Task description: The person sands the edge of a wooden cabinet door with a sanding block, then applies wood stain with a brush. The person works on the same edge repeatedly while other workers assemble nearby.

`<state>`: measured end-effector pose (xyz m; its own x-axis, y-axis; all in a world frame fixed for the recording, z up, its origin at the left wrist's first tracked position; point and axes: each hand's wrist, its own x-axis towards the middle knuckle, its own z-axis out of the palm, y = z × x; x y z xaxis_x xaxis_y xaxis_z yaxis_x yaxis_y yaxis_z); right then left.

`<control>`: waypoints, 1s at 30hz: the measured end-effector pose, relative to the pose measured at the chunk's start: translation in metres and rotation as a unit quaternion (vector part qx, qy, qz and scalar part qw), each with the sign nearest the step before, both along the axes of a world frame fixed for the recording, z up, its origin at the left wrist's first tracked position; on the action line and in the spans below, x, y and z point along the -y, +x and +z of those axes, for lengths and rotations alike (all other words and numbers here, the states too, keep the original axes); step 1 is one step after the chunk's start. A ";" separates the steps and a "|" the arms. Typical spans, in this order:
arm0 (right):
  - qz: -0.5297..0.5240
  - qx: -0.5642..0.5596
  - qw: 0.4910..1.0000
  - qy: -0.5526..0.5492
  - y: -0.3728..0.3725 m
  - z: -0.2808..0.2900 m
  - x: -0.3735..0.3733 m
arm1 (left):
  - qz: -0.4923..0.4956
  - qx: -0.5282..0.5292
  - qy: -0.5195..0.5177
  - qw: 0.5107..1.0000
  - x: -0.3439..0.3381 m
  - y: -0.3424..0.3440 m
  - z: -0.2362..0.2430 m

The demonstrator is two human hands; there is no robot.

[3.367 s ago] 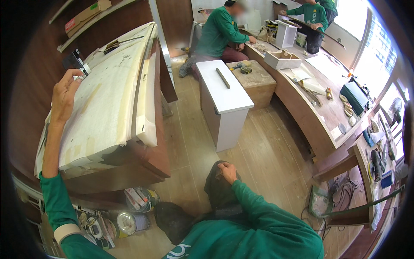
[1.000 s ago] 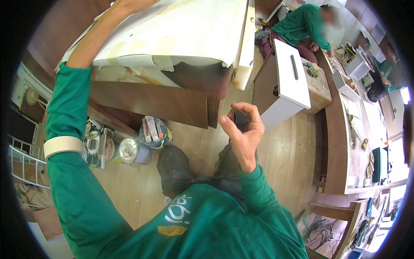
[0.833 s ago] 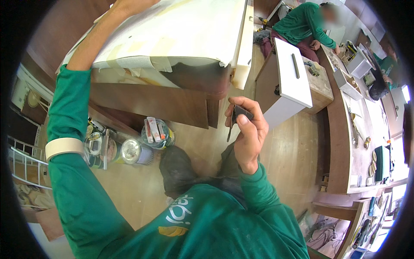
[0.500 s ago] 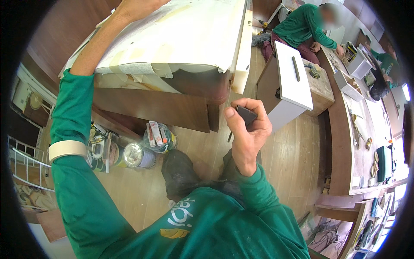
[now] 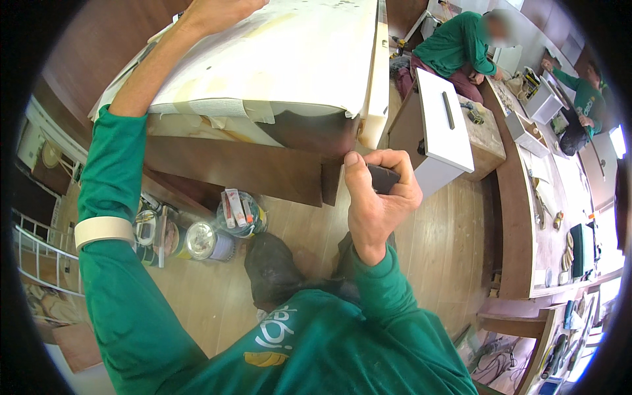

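My right hand [image 5: 383, 194] is closed round a small dark piece of folded sandpaper [image 5: 383, 178]. Its thumb and fingertips are at the rounded dark-brown corner of a large wooden cabinet [image 5: 322, 131]; whether the sandpaper itself touches the wood is hidden. A white covering [image 5: 276, 62], taped down at its edge, lies over the cabinet's top. On the far left of this top rests my left hand [image 5: 220, 14], its fingers mostly cut off by the upper edge of the picture. A roll of masking tape [image 5: 103, 230] sits round my left forearm.
Beside my legs stand several cans and tubs [image 5: 210, 240] on the wood floor. A white-fronted drawer unit [image 5: 444, 125] is to the right of the cabinet. Further right runs a long workbench [image 5: 517, 230] with tools. Two people in green work beyond it; a metal rack [image 5: 46, 253] stands left.
My right hand has shifted slightly, bringing the sandpaper close against the cabinet's corner. My left hand has moved a little down and right. At the right, the co-workers' arms have changed position.
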<state>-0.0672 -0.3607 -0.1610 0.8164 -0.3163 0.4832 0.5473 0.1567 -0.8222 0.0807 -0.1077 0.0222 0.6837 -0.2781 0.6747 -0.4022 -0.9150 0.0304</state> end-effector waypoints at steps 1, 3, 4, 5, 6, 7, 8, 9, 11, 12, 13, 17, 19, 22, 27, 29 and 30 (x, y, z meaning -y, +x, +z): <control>-0.011 0.011 1.000 -0.010 0.001 0.001 -0.001 | 0.003 -0.001 0.000 1.000 -0.002 0.000 0.000; -0.036 0.032 0.998 -0.032 0.003 0.002 -0.004 | 0.007 -0.005 -0.004 1.000 -0.001 -0.002 0.002; -0.050 0.038 0.997 -0.042 0.003 0.002 -0.005 | 0.011 -0.005 -0.002 1.000 0.001 -0.003 0.002; -0.066 0.044 0.996 -0.052 0.003 0.001 -0.006 | 0.013 -0.005 -0.001 1.000 0.003 -0.004 0.002; -0.081 0.050 0.993 -0.062 0.003 0.000 -0.007 | 0.015 -0.006 0.000 1.000 0.005 -0.004 0.002; -0.087 0.059 0.992 -0.071 0.004 -0.001 -0.007 | 0.014 -0.008 -0.004 1.000 0.006 -0.003 0.001; -0.091 0.068 0.991 -0.077 0.004 -0.002 -0.008 | 0.016 -0.010 -0.006 1.000 0.006 -0.004 0.002; -0.095 0.077 0.989 -0.083 0.004 -0.003 -0.008 | 0.017 -0.012 -0.008 1.000 0.006 -0.004 0.002; -0.084 0.115 0.984 -0.107 0.005 -0.010 -0.005 | 0.020 -0.006 -0.004 1.000 0.003 -0.005 0.002; -0.078 0.134 0.981 -0.117 0.005 -0.016 -0.003 | 0.023 -0.002 -0.002 1.000 0.000 -0.005 0.003; -0.055 0.105 0.990 -0.071 0.004 -0.024 0.002 | 0.012 0.013 0.009 1.000 -0.004 -0.005 0.005; 0.120 -0.033 0.986 0.113 0.002 -0.070 0.031 | 0.003 0.009 0.015 1.000 0.001 0.001 -0.002; 0.176 -0.059 0.973 0.139 -0.003 -0.081 0.039 | 0.014 -0.012 0.007 1.000 0.012 0.001 -0.002; 0.155 -0.077 0.983 0.055 -0.009 -0.069 0.023 | 0.008 0.005 0.015 1.000 0.012 -0.017 0.001; 0.136 -0.041 0.990 0.023 0.000 -0.057 0.010 | 0.023 -0.025 -0.001 0.999 0.006 -0.009 0.001; 0.148 -0.063 0.987 0.021 0.003 -0.052 0.008 | 0.020 -0.022 -0.002 1.000 0.006 -0.007 0.000; 0.154 -0.073 0.985 0.020 0.004 -0.050 0.008 | 0.021 -0.022 -0.001 1.000 0.005 -0.006 0.001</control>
<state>-0.0637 -0.3686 -0.2109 0.9367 -0.0581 0.3452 0.3443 0.3308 -0.8786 0.0744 -0.1125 0.0228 0.7242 -0.2470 0.6439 -0.3613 -0.9312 0.0492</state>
